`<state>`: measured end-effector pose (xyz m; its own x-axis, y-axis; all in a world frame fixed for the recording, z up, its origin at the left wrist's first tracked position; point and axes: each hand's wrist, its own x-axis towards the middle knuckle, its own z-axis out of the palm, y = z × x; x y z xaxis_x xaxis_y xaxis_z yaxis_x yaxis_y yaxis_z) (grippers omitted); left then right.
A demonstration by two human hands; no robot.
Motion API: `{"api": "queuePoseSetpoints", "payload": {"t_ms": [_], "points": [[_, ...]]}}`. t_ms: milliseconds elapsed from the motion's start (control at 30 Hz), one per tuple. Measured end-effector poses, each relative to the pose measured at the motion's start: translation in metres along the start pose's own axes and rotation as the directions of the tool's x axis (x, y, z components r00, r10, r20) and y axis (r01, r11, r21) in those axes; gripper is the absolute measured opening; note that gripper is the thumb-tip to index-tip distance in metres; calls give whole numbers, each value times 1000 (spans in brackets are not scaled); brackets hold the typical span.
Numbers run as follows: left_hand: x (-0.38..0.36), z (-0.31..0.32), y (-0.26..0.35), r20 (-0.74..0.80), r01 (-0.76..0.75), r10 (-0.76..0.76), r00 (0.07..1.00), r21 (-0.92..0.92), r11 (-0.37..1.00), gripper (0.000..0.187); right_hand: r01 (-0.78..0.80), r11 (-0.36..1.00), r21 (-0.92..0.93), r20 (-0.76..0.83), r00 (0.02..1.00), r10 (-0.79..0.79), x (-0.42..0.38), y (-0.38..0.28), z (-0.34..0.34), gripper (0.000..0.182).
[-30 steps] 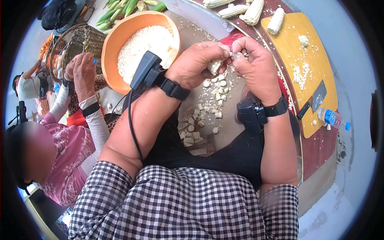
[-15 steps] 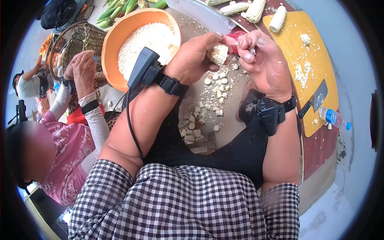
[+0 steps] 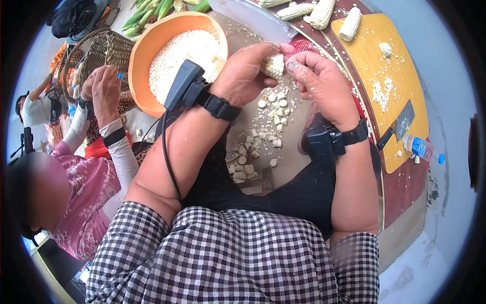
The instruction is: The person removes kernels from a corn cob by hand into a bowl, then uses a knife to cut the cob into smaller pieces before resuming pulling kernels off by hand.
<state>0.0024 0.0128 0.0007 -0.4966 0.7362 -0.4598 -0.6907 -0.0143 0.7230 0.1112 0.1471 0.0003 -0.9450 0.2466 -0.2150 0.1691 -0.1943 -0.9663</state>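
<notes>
My left hand is closed around a short piece of white corn cob, its kernels showing between thumb and fingers. Close beside it, my right hand is turned back-up, thumb and forefinger pinched near the cob's right end. Whether kernels lie in those curled fingers is hidden. An orange basin stands left of my left wrist, with a heap of loose white kernels inside. Cob chunks and crumbs lie scattered on the ground below my hands.
At right, a yellow cutting board holds a cleaver, a corn cob and kernels. A water bottle lies by its edge. Left are a wicker basket and a co-worker with raised hands. Green-husked corn lies behind the basin.
My right hand has turned from palm-up, with kernels at its fingers, to back-up, and its fingertips have come left toward the cob. My left hand stays nearly in place.
</notes>
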Motion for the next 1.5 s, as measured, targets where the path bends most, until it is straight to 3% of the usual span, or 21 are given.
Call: {"api": "queuePoseSetpoints", "payload": {"t_ms": [233, 333, 433, 733, 1033, 1333, 1500], "points": [[3, 9, -6, -89, -26, 34, 995, 98, 995, 33, 4, 999, -51, -65, 998, -7, 2, 6, 2, 20], [6, 9, -10, -60, -47, 54, 997, 119, 992, 39, -42, 997, -63, -93, 995, 36, 2, 6, 3, 18], [3, 13, -7, -114, -33, 43, 992, 91, 995, 40, -66, 997, 32, -77, 995, 68, 3, 5, 3, 17], [9, 9, -10, -72, -59, 64, 995, 68, 996, 41, -60, 986, 155, -58, 996, 70, 3, 4, 6, 15], [4, 17, -10, -110, -139, 173, 979, 269, 953, 41, -34, 996, 84, -81, 996, 41, 4, 3, 7, 13], [12, 18, -13, -126, -106, 128, 984, 174, 979, 42, -95, 991, 90, -93, 990, 103, 2, -1, 6, 11], [16, 15, -11, -109, -31, 29, 994, -15, 999, 36, 57, 998, 28, -98, 994, -54, 2, 5, 6, 11]]}}
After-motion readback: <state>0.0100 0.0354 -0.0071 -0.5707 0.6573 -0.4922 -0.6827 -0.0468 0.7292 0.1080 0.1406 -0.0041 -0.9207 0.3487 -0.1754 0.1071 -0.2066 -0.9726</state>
